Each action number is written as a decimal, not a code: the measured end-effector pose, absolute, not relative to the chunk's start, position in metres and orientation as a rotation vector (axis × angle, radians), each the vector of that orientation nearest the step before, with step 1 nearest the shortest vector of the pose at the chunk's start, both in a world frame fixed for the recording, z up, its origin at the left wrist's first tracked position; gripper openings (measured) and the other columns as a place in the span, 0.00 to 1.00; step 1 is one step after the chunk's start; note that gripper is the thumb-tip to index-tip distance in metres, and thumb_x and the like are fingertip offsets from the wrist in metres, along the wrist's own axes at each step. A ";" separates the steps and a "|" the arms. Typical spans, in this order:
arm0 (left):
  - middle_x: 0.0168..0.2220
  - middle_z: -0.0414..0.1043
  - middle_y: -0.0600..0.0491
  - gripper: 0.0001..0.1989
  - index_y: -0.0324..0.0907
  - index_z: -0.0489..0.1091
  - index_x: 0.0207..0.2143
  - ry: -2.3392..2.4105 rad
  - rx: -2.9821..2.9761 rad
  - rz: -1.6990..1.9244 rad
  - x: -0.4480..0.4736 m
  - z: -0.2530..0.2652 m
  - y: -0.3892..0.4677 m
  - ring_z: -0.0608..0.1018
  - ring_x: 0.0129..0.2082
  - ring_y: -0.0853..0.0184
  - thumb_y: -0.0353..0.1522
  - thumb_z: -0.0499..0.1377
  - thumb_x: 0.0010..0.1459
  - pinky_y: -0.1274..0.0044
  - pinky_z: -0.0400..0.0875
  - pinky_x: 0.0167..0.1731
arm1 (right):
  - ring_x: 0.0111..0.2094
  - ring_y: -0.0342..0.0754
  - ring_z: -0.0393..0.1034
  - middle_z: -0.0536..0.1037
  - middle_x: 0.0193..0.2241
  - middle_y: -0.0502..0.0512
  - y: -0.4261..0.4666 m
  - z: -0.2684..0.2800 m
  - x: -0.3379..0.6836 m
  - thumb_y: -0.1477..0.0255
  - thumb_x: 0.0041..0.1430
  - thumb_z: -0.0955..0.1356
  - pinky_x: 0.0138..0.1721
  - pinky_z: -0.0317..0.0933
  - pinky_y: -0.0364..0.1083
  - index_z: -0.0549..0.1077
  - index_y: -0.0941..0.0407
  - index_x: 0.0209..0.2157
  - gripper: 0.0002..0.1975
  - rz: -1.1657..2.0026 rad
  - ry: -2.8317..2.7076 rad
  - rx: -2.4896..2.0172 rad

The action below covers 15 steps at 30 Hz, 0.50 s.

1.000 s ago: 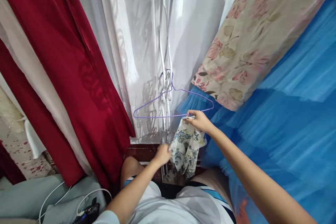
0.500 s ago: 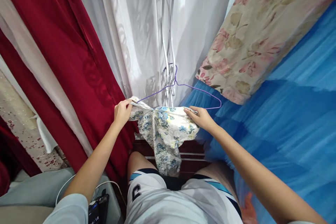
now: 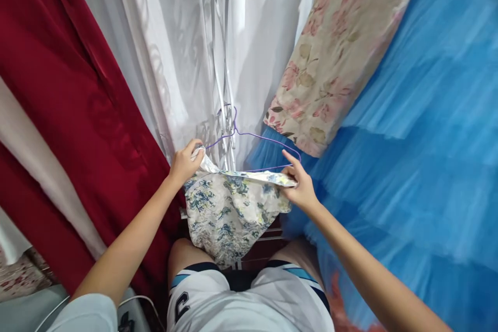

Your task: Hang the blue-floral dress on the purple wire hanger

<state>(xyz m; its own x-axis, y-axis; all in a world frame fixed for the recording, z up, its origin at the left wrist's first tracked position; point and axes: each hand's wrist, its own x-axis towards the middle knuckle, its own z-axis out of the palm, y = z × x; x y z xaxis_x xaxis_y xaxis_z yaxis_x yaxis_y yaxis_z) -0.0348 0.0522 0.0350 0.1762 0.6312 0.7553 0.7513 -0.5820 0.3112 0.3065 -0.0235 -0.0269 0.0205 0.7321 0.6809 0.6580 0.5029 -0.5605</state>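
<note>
A white garment with blue and yellow flowers hangs spread between my two hands, its lower part falling to a point above my knees. My left hand pinches its top edge at the left corner, beside the left end of a purple wire hanger. At the right, my right hand grips the same top edge, one finger raised close to the hanger's right end. The hanger's hook is up by several white straps. Its left tip is hidden by the hand and cloth.
White curtains hang ahead. A dark red curtain falls at the left. At the right are a pink floral cloth and a layered blue tulle skirt. A white cable lies at the lower left.
The garment has opened out wider and its lower part has spread to the left. My right hand has shifted its hold, raising a finger. The view has swung right.
</note>
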 end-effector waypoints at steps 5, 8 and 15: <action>0.30 0.75 0.54 0.14 0.44 0.74 0.33 -1.326 -2.325 -1.323 -0.035 0.035 0.052 0.77 0.32 0.65 0.42 0.53 0.63 0.78 0.64 0.34 | 0.24 0.47 0.66 0.76 0.24 0.50 0.001 0.016 0.337 0.71 0.46 0.68 0.27 0.58 0.44 0.70 0.60 0.57 0.33 0.074 -1.679 -1.434; 0.29 0.75 0.54 0.17 0.43 0.75 0.32 -1.436 -2.265 -1.329 -0.045 0.037 0.058 0.76 0.31 0.65 0.44 0.54 0.62 0.77 0.64 0.33 | 0.24 0.48 0.68 0.77 0.22 0.52 0.005 0.052 0.352 0.70 0.48 0.69 0.25 0.58 0.43 0.81 0.61 0.36 0.14 0.322 -1.852 -1.416; 0.36 0.77 0.52 0.18 0.39 0.74 0.37 -1.509 -2.403 -1.714 -0.068 0.012 0.083 0.76 0.39 0.64 0.43 0.52 0.62 0.77 0.68 0.39 | 0.28 0.56 0.75 0.79 0.25 0.60 -0.014 0.047 0.320 0.47 0.56 0.66 0.27 0.68 0.51 0.79 0.58 0.34 0.27 1.188 -1.558 -1.066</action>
<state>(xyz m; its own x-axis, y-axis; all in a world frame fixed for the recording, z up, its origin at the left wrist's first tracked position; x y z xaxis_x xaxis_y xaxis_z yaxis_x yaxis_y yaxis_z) -0.0675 0.0826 0.0123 0.0583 0.7442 0.6654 0.5659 -0.5737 0.5921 0.3202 -0.0139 0.0467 -0.2450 0.9592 0.1411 0.1178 0.1739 -0.9777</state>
